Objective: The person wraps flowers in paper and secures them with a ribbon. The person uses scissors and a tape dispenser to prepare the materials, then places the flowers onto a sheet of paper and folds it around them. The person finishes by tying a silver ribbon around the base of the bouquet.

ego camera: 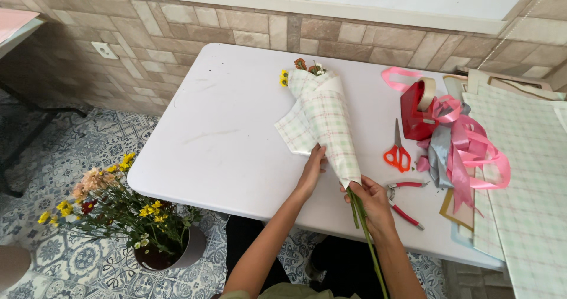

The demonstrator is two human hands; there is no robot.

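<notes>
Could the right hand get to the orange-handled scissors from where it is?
Probably yes. The right hand grips the bouquet's stems, and the scissors lie just beyond on bare table, nothing between; it would have to release the stems.

The right hand [373,200] gripped the green stems [361,213] at the narrow end of a checked paper cone [323,122]. Just beside it, the left hand [311,170] pressed the cone's lower edge. Red scissors [398,153] and pruners [406,198] lay right of the right hand.
</notes>
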